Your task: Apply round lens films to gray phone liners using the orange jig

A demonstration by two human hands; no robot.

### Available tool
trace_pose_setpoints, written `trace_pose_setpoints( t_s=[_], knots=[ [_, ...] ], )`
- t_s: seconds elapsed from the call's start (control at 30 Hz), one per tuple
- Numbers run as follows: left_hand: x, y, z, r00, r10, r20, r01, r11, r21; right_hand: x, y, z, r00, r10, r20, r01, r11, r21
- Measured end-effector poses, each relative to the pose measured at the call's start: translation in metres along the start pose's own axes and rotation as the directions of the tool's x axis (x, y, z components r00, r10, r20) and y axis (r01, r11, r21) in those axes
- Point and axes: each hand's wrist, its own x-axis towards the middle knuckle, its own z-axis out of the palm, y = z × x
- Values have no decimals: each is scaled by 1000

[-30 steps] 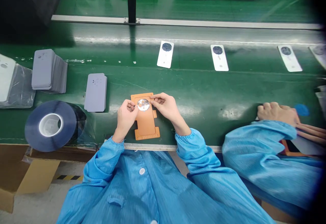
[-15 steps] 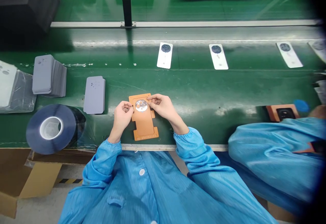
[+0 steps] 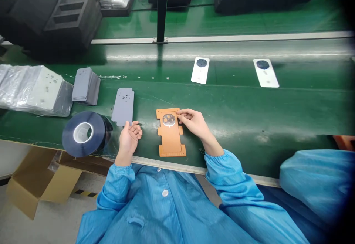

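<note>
An orange fixture plate (image 3: 171, 138) with notched sides lies flat near the table's front edge. Near its top sits a shiny round piece (image 3: 169, 120) with round holes. My right hand (image 3: 194, 124) pinches at the plate's upper right corner, thumb and forefinger together; whether a thin film is between them I cannot see. My left hand (image 3: 129, 140) is off the plate, palm turned up, fingers loosely curled and empty. Its thumb tip is at the lower edge of a small stack of grey phone-shaped sheets (image 3: 123, 105).
On the left are a roll of dark film (image 3: 69, 135), a taller grey stack (image 3: 82, 85) and plastic-wrapped panels (image 3: 44, 92). Two white panels (image 3: 200, 74) with dark discs lie toward the back. Black trays (image 3: 69, 22) stand behind. A co-worker's blue sleeve (image 3: 316, 177) is at right.
My left hand has left the orange plate and moved left to the grey sheets, its fingers loosening. My right hand stays at the plate's corner. The camera view has turned left.
</note>
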Motion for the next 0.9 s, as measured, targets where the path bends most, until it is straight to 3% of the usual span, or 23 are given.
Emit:
trace_pose_setpoints(
  t_s=[0.17,0.27,0.33,0.43,0.5,0.57,0.63,0.67,0.73,0.8,0.9],
  knots=[
    [-33,-6,25,996,24,86,-17,997,-73,-3,-16,5,992,-38,-119,41,999,29],
    [-55,-17,43,974,-37,225,40,999,-9,-5,-33,12,995,-69,-67,79,981,177],
    [-68,-27,51,935,-118,333,107,993,51,-5,-43,15,994,-103,21,94,959,268],
    [-85,-39,50,836,-238,495,145,965,220,-5,-53,13,984,-151,99,117,951,285],
    [-95,-43,43,784,-258,565,58,936,348,-7,-56,7,978,-172,122,142,964,223],
    [-102,-42,34,799,-141,584,-169,880,444,-11,-56,1,972,-188,140,167,975,149],
    [-105,-40,28,799,112,591,-467,734,493,-16,-54,-5,969,-198,146,188,979,82],
    [-105,-39,26,761,245,601,-597,627,500,-20,-53,-7,969,-203,143,197,979,51],
    [-101,-40,26,637,436,636,-770,402,496,-26,-52,-9,969,-211,130,213,977,-7],
    [-95,-43,29,533,503,681,-839,209,503,-32,-51,-8,967,-219,126,229,971,-67],
    [-88,-51,33,480,442,758,-844,-2,536,-39,-50,-7,958,-250,143,271,950,-156]
  ],
)
